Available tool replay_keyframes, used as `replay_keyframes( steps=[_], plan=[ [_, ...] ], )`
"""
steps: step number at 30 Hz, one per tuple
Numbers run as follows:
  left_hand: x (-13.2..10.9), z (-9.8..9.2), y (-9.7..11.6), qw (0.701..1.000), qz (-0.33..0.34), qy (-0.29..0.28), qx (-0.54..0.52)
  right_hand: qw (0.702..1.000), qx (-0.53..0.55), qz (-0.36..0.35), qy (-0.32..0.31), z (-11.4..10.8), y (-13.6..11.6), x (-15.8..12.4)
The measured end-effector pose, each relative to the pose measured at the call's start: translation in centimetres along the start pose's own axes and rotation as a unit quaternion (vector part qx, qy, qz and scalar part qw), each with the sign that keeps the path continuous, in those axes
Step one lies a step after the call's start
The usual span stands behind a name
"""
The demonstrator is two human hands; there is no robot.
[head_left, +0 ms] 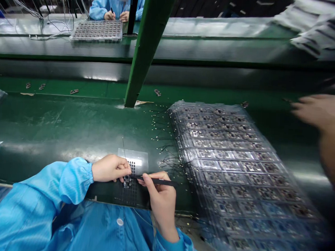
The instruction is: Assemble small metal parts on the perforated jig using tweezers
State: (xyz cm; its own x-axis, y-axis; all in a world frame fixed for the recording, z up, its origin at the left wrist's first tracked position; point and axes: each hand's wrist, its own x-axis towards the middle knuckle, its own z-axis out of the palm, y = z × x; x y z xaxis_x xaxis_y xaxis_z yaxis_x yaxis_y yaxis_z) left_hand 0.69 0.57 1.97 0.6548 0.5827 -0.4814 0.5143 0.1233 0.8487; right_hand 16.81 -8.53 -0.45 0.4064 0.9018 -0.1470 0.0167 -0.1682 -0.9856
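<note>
- Left hand (110, 169): thumb and fingers pinched together on thin wire (123, 145), which sticks up past the fingertips.
- Right hand (161, 194): gripping black tweezers (164, 182), tip pointing left toward left fingertips.
- Small circuit board (127, 183): between the hands, just below left fingertips, left of right hand, near tweezer tip; whether tip touches it, can't tell.
- Clear sheet with dark squares (143, 160): on green work surface (57, 127), just beyond the hands, partly hidden by them.
- Dark wires (166, 148): loose ends in a row, right of the sheet, beside the tray stack.
- Stack of clear trays (176, 128): right of right hand, compartments filled with small boards.
- Few loose boards (74, 91) on the far strip, well apart from both hands.
- Another person's hand (317, 111): far right, blurred; grip can't tell.
</note>
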Motion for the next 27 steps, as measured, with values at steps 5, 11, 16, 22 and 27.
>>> replay_keyframes(
  steps=[5, 11, 16, 22, 27],
  plan=[
    [0.07, 0.04, 0.19, 1.0, -0.009, 0.001, -0.002, 1.0, 0.0, 0.0, 0.003, 0.02, 0.1, 0.02],
    [0.13, -0.01, 0.02, 1.0, -0.004, -0.006, -0.014, 1.0, -0.007, -0.001, 0.001, 0.02, 0.12, 0.01],
    [0.22, 0.16, -0.3, 1.0, 0.001, 0.002, -0.011, 1.0, -0.006, -0.001, 0.001, -0.01, 0.24, 0.04],
    [0.06, 0.25, -0.03, 0.999, 0.02, 0.026, 0.03, 1.0, -0.013, -0.01, 0.0, -0.03, 0.43, -0.01],
    [0.04, 0.06, -0.03, 0.998, 0.034, 0.049, 0.023, 1.0, 0.001, -0.015, 0.008, -0.04, 0.41, -0.01]
  ],
)
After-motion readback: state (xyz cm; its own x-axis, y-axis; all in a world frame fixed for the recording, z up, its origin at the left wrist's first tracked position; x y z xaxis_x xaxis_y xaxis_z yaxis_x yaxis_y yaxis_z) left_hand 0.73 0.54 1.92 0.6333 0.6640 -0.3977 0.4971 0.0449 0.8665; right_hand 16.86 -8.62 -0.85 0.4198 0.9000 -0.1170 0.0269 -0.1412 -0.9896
